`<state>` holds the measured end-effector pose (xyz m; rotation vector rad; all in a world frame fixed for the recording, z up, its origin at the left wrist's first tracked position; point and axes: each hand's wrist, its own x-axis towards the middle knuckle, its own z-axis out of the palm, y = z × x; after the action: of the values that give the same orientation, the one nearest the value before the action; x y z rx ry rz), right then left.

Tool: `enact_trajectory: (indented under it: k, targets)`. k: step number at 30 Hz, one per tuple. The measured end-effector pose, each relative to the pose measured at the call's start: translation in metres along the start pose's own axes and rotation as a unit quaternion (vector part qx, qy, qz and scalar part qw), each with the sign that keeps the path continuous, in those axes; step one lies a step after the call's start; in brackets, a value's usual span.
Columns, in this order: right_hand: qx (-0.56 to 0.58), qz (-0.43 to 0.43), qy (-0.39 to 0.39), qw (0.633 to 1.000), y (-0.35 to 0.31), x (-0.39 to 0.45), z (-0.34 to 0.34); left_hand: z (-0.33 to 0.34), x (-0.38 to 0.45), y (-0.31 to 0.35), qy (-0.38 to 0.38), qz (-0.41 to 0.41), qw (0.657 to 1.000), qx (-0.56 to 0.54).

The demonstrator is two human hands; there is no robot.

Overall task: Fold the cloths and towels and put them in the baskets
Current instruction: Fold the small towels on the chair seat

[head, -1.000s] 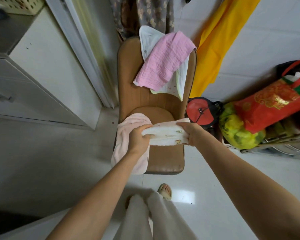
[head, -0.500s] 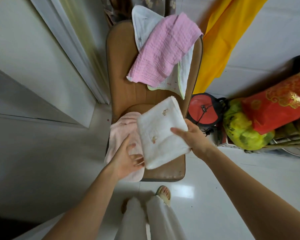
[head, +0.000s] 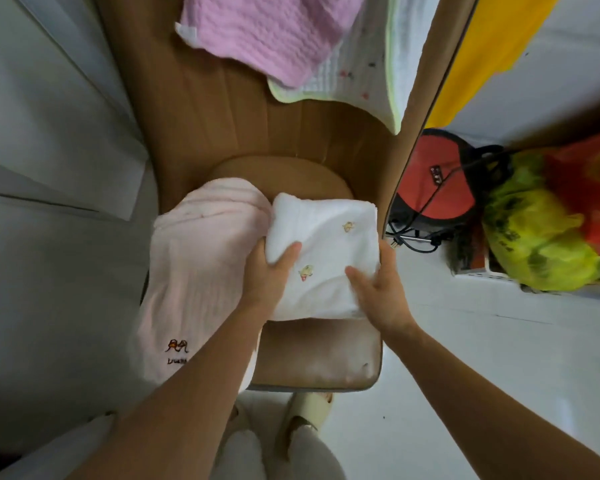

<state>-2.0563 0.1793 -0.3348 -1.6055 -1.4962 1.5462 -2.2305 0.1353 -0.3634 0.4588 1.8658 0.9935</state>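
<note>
The folded white towel [head: 323, 251] lies on the chair seat [head: 312, 358] squarely between both hands, its long side running away from the person; left hand [head: 269, 275] grips its left edge, right hand [head: 378, 289] clasps its right, equally near

I read this as a home, probably a bedroom corner or hallway: a brown chair [head: 257, 140] draped with a pink towel [head: 267, 32] (more cloths beneath), tiled floor [head: 465, 358], and stuffed bags [head: 541, 237] against the wall.
</note>
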Motion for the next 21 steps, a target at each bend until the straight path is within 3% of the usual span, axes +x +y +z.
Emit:
enact_trajectory:
  k: [2, 4, 7, 10, 14, 21]
  targets:
    - [-0.054, 0.012, -0.027, 0.998, 0.026, 0.007, 0.005, 0.006, 0.012, -0.020, 0.010, 0.027, 0.997, 0.076]
    - [-0.169, 0.026, 0.000, 0.985, 0.045, 0.008, 0.011, 0.009, 0.012, -0.032, 0.063, 0.108, 0.972, 0.201]
    - [-0.340, -0.114, 0.086, 0.930, 0.051, 0.007, 0.021, 0.016, 0.006, -0.034, 0.146, 0.290, 0.863, 0.388]
    - [-0.398, -0.226, 0.081, 0.886, 0.049, 0.024, 0.034, 0.026, 0.018, -0.032, 0.092, 0.391, 0.794, 0.456]
    - [-0.457, -0.211, -0.006, 0.864, 0.065, 0.039, 0.045, 0.022, 0.032, -0.047, 0.044, 0.342, 0.776, 0.528]
    - [-0.514, -0.151, -0.067, 0.842, 0.071, 0.052, 0.045, 0.017, 0.053, -0.052, -0.021, 0.309, 0.761, 0.570]
